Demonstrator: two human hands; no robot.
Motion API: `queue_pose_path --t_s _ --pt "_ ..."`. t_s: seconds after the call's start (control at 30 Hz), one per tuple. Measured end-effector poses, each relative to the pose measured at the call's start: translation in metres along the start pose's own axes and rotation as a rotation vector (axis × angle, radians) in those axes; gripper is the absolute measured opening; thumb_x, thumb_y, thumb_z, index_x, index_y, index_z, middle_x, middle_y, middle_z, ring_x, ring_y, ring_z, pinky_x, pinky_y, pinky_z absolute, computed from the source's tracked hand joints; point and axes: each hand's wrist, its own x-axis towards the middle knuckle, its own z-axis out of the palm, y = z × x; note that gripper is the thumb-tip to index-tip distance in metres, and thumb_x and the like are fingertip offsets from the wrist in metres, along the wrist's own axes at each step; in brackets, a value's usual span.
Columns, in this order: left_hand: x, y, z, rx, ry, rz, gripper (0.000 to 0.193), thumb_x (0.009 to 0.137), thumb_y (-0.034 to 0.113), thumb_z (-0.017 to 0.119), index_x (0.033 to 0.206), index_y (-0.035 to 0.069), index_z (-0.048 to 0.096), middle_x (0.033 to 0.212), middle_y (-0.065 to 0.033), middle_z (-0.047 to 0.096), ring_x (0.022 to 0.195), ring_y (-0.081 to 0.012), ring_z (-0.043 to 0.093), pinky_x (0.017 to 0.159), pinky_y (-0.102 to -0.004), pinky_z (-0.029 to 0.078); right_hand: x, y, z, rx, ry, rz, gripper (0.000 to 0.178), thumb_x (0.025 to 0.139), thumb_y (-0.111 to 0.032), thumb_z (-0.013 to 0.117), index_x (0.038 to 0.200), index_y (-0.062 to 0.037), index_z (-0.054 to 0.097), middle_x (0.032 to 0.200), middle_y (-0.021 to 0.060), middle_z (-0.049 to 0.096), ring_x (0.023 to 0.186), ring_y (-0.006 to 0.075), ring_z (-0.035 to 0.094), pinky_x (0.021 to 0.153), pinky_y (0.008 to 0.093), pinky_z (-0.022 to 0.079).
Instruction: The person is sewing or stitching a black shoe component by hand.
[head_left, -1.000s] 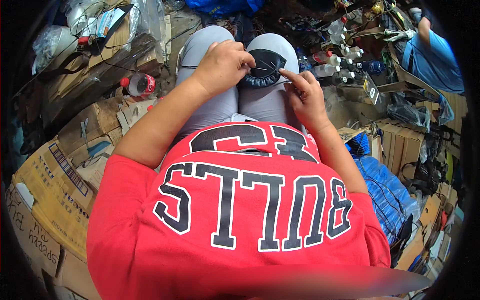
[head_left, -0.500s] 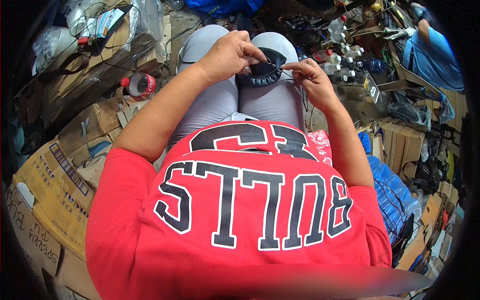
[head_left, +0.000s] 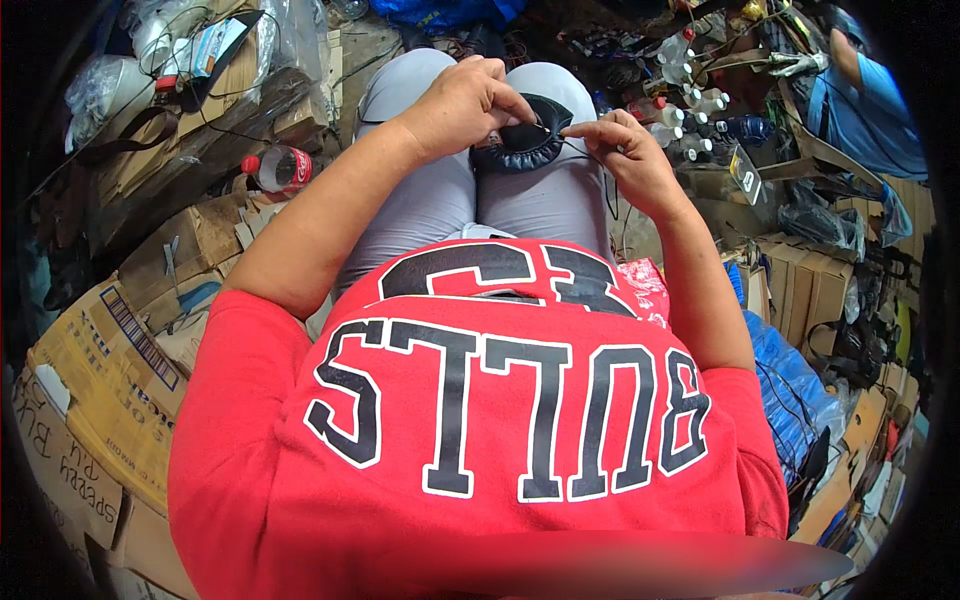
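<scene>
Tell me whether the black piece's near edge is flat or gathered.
Gathered: along its near edge, the black piece shows a row of puckered folds over the gray trousers.

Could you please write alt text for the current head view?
The left hand and right hand work at a gathered black piece over gray-trousered legs. A red shirt fills the foreground; cardboard and plastic bottles lie around.

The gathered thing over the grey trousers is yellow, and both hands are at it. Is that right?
Not quite: the gathered thing is black, not yellow; the head view shows it. It is over the grey trousers, with the left hand and right hand at it.
</scene>
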Motion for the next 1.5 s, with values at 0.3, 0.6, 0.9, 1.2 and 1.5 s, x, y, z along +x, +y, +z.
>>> queue_pose_path --t_s 0.3,0.6,0.9,1.2,1.5 --pt "0.019 0.002 0.0 -0.019 -0.138 0.044 0.018 0.072 0.004 0.069 0.086 0.013 0.072 0.072 -0.0041 0.047 0.076 -0.019 0.05 0.066 -0.031 0.044 0.005 0.005 -0.002 0.207 -0.13 0.085 0.039 0.076 0.008 0.052 0.108 -0.0092 0.068 0.081 -0.0008 0.051 0.077 0.0084 0.048 0.073 0.0209 0.041" --pt "0.004 0.014 -0.006 -0.154 -0.194 -0.142 0.02 0.077 0.002 0.066 0.096 0.007 0.07 0.078 -0.0019 0.056 0.071 -0.0113 0.054 0.058 -0.0241 0.046 -0.003 0.003 0.008 0.383 -0.074 0.168 0.028 0.082 -0.005 0.065 0.11 -0.0081 0.066 0.078 -0.0045 0.054 0.071 0.0038 0.049 0.064 0.0183 0.042" --pt "0.005 0.003 0.024 -0.591 -0.118 -0.401 0.011 0.078 0.002 0.064 0.089 0.002 0.065 0.074 0.0015 0.058 0.066 -0.0055 0.052 0.062 -0.0198 0.043 0.002 0.012 0.022 0.634 0.02 0.176 0.025 0.081 -0.007 0.069 0.106 -0.0039 0.065 0.077 -0.0024 0.06 0.069 0.0034 0.051 0.062 0.0179 0.042" --pt "0.017 0.013 0.013 -0.31 -0.171 -0.212 0.006 0.073 0.003 0.069 0.075 0.001 0.064 0.072 -0.0017 0.059 0.067 -0.0105 0.055 0.066 -0.0263 0.045 0.014 0.003 0.014 0.33 0.053 0.089 0.012 0.078 -0.011 0.071 0.077 -0.0009 0.064 0.078 0.0002 0.058 0.071 0.0079 0.051 0.065 0.0215 0.041" --pt "0.005 0.019 -0.008 -0.103 -0.166 -0.217 0.005 0.079 0.005 0.064 0.08 0.003 0.059 0.071 -0.0045 0.052 0.064 -0.0129 0.053 0.059 -0.0275 0.043 -0.003 0.026 0.005 0.568 0.04 0.138 0.022 0.074 -0.016 0.076 0.087 -0.0031 0.064 0.081 0.0004 0.053 0.081 0.0081 0.052 0.071 0.0227 0.043"
